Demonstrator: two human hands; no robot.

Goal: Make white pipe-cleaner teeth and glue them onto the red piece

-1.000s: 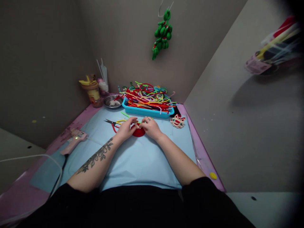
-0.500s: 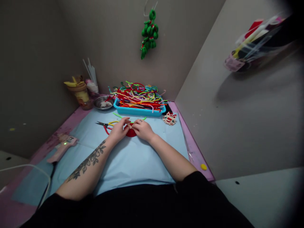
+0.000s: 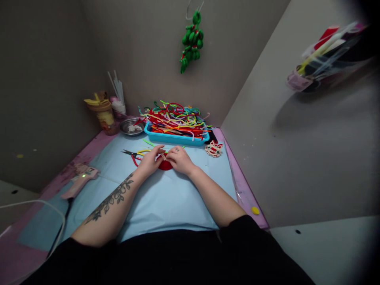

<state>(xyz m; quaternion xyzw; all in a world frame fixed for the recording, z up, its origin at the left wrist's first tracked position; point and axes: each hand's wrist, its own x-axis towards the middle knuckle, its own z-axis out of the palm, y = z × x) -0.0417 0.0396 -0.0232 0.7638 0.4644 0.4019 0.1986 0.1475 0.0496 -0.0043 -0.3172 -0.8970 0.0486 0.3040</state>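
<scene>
Over the middle of the blue sheet (image 3: 166, 202), my left hand (image 3: 150, 161) and my right hand (image 3: 179, 160) meet, fingertips pinched close together. Between them shows a small cream-coloured piece (image 3: 164, 157), like a bent bit of pipe cleaner; both hands grip it. Just under the fingers lies a red rounded piece (image 3: 165, 165), partly hidden by them. Green pipe cleaner (image 3: 148, 142) ends stick out behind my hands. Left of my left hand are scissors (image 3: 132, 153) with yellow and red handles, blades pointing left.
Behind my hands, a blue tray (image 3: 175, 139) overflows with coloured pipe cleaners. A metal bowl (image 3: 126, 132) stands beside it. To the right lies a cream and red lion-like face (image 3: 214, 149). A pink glue gun (image 3: 80, 183) with a lit green light rests at left, its cable trailing.
The camera view has shifted slightly, moving the scene a little to the right. My hands stay together at the cream piece, with only slight finger movement.
</scene>
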